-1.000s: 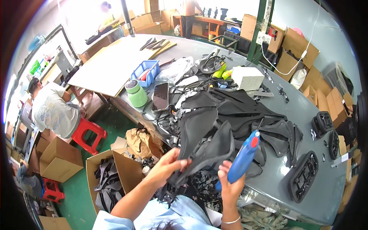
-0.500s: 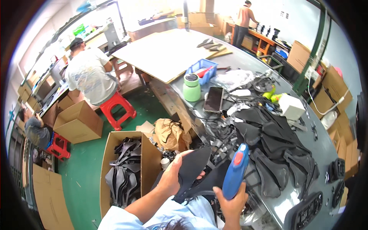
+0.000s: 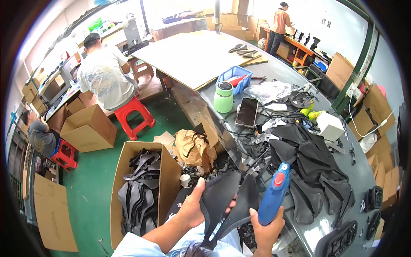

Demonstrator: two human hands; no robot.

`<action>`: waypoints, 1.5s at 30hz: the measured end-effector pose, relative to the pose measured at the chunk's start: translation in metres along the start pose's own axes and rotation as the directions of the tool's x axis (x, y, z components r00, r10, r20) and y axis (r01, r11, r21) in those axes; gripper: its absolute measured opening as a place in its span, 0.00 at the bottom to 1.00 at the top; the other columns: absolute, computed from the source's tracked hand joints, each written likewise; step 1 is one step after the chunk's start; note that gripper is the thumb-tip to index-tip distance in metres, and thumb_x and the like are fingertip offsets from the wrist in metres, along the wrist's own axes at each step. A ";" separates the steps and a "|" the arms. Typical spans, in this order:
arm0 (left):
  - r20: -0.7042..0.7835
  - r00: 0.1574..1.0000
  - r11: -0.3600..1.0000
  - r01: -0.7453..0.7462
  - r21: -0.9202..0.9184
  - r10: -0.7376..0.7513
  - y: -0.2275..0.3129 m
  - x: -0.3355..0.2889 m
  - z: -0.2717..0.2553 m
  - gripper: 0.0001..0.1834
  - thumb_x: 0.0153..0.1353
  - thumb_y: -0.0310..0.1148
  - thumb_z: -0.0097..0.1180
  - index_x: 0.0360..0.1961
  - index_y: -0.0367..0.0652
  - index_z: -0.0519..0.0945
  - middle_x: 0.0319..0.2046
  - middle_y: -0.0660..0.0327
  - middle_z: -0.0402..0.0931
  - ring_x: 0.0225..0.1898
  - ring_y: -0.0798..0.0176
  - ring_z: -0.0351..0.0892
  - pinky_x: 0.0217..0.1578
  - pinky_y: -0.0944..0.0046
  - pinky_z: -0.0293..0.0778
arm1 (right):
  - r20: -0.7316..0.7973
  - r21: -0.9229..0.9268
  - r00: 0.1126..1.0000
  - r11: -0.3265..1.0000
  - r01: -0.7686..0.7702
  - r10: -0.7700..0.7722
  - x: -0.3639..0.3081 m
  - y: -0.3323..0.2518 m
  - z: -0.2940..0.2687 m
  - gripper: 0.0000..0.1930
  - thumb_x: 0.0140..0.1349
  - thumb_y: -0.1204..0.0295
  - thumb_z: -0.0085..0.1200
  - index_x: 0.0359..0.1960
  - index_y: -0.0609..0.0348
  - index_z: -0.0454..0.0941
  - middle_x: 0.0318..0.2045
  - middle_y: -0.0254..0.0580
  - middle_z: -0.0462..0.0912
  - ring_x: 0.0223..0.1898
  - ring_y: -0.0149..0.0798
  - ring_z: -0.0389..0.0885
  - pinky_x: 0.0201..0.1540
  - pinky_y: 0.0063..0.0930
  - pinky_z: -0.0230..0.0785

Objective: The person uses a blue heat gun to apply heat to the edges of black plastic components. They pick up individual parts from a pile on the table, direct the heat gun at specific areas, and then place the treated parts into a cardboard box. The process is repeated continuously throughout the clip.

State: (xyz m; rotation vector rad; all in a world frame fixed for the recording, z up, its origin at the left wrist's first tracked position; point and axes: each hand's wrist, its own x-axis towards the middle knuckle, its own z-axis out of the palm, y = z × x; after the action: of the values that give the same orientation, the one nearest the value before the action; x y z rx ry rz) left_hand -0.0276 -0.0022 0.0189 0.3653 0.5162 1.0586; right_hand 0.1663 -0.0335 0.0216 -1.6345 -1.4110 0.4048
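Note:
My left hand [image 3: 195, 210] is closed on a black, thin, flexible-looking molded piece [image 3: 220, 195] with two wide lobes joined near my body, its thumb on the front and fingertips behind. My right hand [image 3: 267, 229] wraps round the handle of a blue handheld tool [image 3: 274, 199] with a red button, held upright; its tip, against the dark parts behind, is hard to make out. The tool is just right of the piece's right lobe. Beyond it on the grey table lies a pile of similar black molded parts [image 3: 310, 160].
An open carton [image 3: 171, 188] of black parts stands on my left, beside crumpled brown paper [image 3: 195, 150]. On the table are a green flask [image 3: 223, 100], a phone [image 3: 247, 112], a blue basket [image 3: 239, 81] and a white box [image 3: 330, 126]. Several people work farther off.
The black piece is turned so both lobes show side by side. My right hand and the blue tool sit slightly lower and farther right, and the whole view has shifted a little.

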 end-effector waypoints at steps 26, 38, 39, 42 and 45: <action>0.261 0.539 0.299 -0.737 0.606 0.801 -0.039 0.014 -0.028 0.43 0.59 0.67 0.28 0.61 0.39 0.51 0.52 0.51 0.64 0.50 0.59 0.68 0.50 0.59 0.66 | 0.433 0.181 0.864 0.963 0.197 -0.258 -0.030 -0.028 0.012 0.22 0.38 0.65 0.68 0.27 0.61 0.66 0.18 0.53 0.73 0.22 0.57 0.75 0.24 0.43 0.66; 0.188 0.831 0.511 -0.483 0.711 0.524 -0.017 -0.009 -0.014 0.27 0.65 0.48 0.40 0.44 0.30 0.76 0.35 0.55 0.78 0.39 0.64 0.76 0.44 0.67 0.69 | 0.223 0.459 0.968 0.888 -0.004 -0.111 0.019 -0.017 0.010 0.21 0.40 0.69 0.70 0.28 0.62 0.67 0.19 0.43 0.77 0.19 0.37 0.78 0.24 0.28 0.70; 0.202 0.819 0.500 -0.502 0.706 0.538 -0.020 -0.006 -0.014 0.23 0.64 0.44 0.43 0.42 0.31 0.77 0.33 0.57 0.79 0.36 0.66 0.77 0.41 0.68 0.71 | 0.272 0.454 0.958 0.890 -0.048 -0.088 0.025 -0.020 0.005 0.21 0.40 0.70 0.69 0.29 0.62 0.68 0.20 0.42 0.77 0.20 0.35 0.77 0.25 0.26 0.70; 0.169 0.886 0.483 -0.386 0.786 0.432 -0.019 -0.007 -0.025 0.21 0.62 0.42 0.47 0.39 0.31 0.78 0.34 0.57 0.79 0.36 0.65 0.78 0.42 0.67 0.71 | 0.358 0.451 0.934 0.879 -0.155 -0.019 0.034 -0.022 -0.006 0.19 0.42 0.72 0.67 0.33 0.62 0.70 0.21 0.38 0.77 0.23 0.28 0.75 0.29 0.23 0.69; 0.356 0.417 -0.007 -0.642 0.767 0.836 -0.015 0.006 -0.005 0.24 0.64 0.48 0.41 0.36 0.34 0.76 0.38 0.50 0.76 0.42 0.56 0.76 0.43 0.60 0.71 | 0.285 0.483 0.956 0.850 -0.210 0.074 0.033 -0.011 -0.005 0.17 0.43 0.74 0.65 0.34 0.62 0.71 0.23 0.35 0.76 0.25 0.24 0.73 0.31 0.21 0.68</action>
State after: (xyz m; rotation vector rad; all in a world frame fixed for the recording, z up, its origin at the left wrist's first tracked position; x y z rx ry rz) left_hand -0.0177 -0.0036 0.0056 1.6254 1.1076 1.9063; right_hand 0.1732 -0.0066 0.0429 -1.2765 -1.2248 1.0212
